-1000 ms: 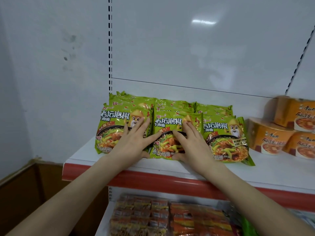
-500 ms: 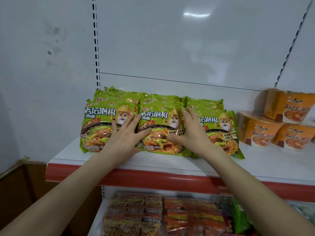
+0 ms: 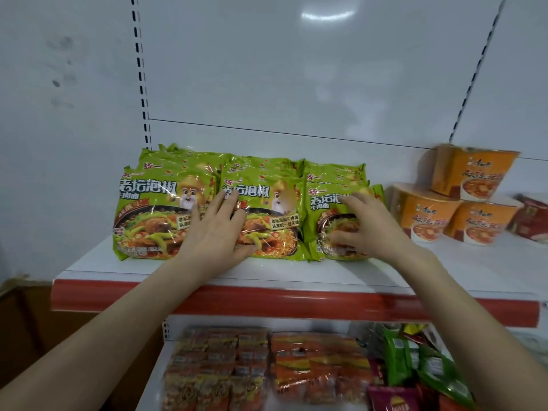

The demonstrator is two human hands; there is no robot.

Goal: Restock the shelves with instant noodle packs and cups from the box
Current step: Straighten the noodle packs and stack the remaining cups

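Note:
Three stacks of green instant noodle packs lie side by side on the white shelf (image 3: 267, 271): a left stack (image 3: 148, 212), a middle stack (image 3: 267, 203) and a right stack (image 3: 329, 185). My left hand (image 3: 216, 232) rests flat with straight fingers across the seam between the left and middle stacks. My right hand (image 3: 367, 226) lies on the front pack of the right stack, fingers spread and slightly bent, thumb at the pack's lower edge. Three orange noodle cups (image 3: 427, 212) stand stacked at the right.
The shelf has a red front strip (image 3: 296, 304). A lower shelf holds rows of orange-red noodle packs (image 3: 267, 369) and green and purple packets (image 3: 409, 357). Dark red packets (image 3: 530, 218) lie at the far right. A brown cardboard edge (image 3: 17, 292) shows at the left.
My right hand has moved from the middle stack rightward onto the right stack. My left hand stayed near the seam between the left and middle stacks. The view has shifted slightly.

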